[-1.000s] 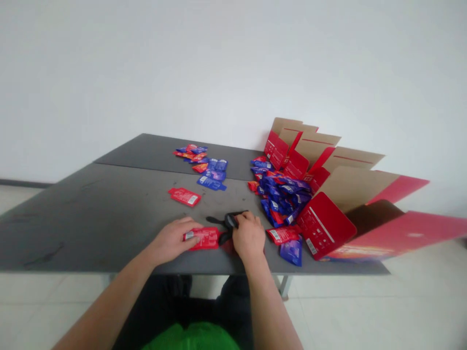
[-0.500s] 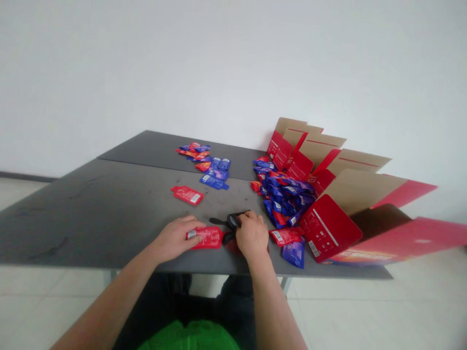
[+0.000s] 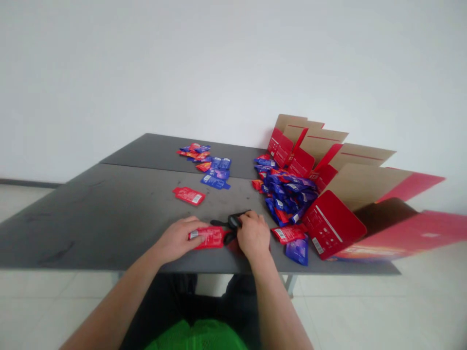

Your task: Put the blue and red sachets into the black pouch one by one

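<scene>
Two bare hands, grip unchanged from the earlier views, work at the near edge of the grey tabletop (image 3: 91, 228). The left hand (image 3: 177, 239) lies over a red foil sachet (image 3: 210, 237), any pinch not discernible. The right hand (image 3: 253, 236), closed, grasps black-handled scissors (image 3: 233, 222) just beside the sachet, blades mostly hidden.

We had grey worktop (image 3: 91, 218) w/ open red cardboard carton (image 3: 333, 223) at rt, heap of blue & red sachets (image 3: 286, 197) against it, lone red sachet (image 3: 188, 196) mid-top, more sachets (image 3: 204, 163) further back, white wall (image 3: 233, 63) behind.
</scene>
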`<action>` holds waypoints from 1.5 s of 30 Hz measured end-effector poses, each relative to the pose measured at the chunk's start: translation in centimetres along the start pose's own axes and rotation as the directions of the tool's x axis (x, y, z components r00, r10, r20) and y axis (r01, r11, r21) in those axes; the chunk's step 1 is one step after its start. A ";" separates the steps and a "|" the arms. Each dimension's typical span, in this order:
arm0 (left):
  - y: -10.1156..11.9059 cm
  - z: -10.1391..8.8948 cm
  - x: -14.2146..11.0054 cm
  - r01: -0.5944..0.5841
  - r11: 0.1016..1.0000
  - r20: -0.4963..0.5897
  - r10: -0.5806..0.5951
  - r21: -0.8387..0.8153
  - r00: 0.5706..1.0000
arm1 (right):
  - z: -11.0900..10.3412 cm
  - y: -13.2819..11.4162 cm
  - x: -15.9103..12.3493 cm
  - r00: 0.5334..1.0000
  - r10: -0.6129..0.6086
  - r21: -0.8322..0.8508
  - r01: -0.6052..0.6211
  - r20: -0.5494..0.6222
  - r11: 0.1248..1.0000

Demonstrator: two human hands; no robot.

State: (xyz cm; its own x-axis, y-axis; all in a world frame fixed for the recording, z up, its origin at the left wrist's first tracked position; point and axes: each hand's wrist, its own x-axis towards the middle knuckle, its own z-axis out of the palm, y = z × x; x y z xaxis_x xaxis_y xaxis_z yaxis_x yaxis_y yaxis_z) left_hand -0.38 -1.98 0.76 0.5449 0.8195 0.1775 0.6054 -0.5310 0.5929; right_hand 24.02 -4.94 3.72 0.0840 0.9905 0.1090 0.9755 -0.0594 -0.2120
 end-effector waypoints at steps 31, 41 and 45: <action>-0.1 -0.2 0.1 0.009 0.997 0.046 -0.005 -0.072 0.999 | 1.6 -3.0 -2.1 0.980 -0.180 0.119 0.189 -0.079 0.975; -0.3 -0.1 0.0 0.013 0.999 0.044 -0.014 0.036 0.999 | 0.7 3.1 -1.2 1.000 0.027 0.014 -0.026 -0.017 1.000; -0.7 0.0 0.1 0.032 0.998 0.074 -0.036 0.053 0.997 | 0.9 4.3 -2.6 0.990 0.054 0.069 -0.045 -0.128 0.997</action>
State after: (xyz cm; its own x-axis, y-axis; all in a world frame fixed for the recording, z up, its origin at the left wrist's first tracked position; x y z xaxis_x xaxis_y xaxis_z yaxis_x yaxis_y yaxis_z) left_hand -0.78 -1.47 0.36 0.5645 0.8197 0.0974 0.6523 -0.5153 0.5558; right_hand 27.85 -7.68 1.62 0.1613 0.9620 0.2205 0.9542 -0.0950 -0.2836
